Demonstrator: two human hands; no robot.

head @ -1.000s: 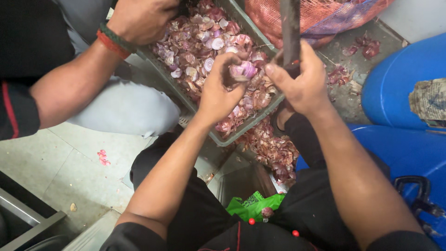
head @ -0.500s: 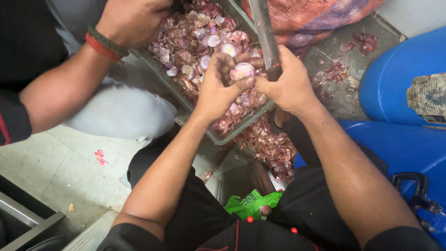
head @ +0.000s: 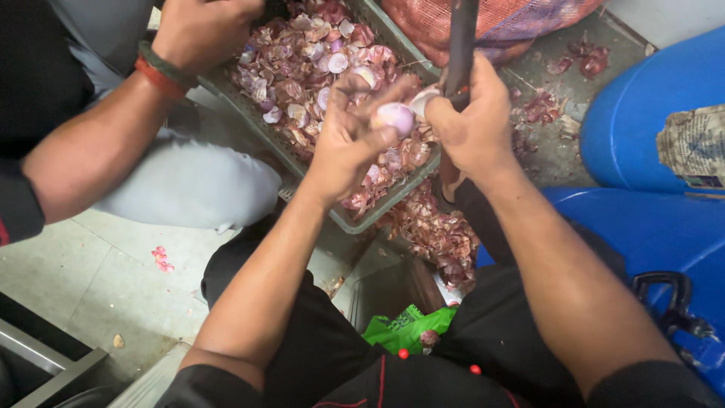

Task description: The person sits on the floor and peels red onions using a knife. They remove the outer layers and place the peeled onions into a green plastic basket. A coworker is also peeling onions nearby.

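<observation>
My left hand [head: 349,143] grips a small peeled onion [head: 394,117] between thumb and fingers, over a grey crate [head: 355,219] full of purple onion skins. My right hand [head: 474,121] is closed around the handle of a dark knife [head: 461,41], whose blade points up and away; its thumb rests beside the onion. Both hands meet above the crate's near right corner.
Another person's forearm with a red and green wristband [head: 162,72] reaches into the crate's far left. A red mesh sack [head: 513,23] lies behind. Blue drums [head: 649,121] stand at right. Onion skins [head: 442,234] litter the floor; a green bag [head: 404,329] lies near my legs.
The onion now shows clearly at my left fingertips, turned and lifted slightly. My right hand with the knife has shifted left toward it. The other person's hand stayed in the crate.
</observation>
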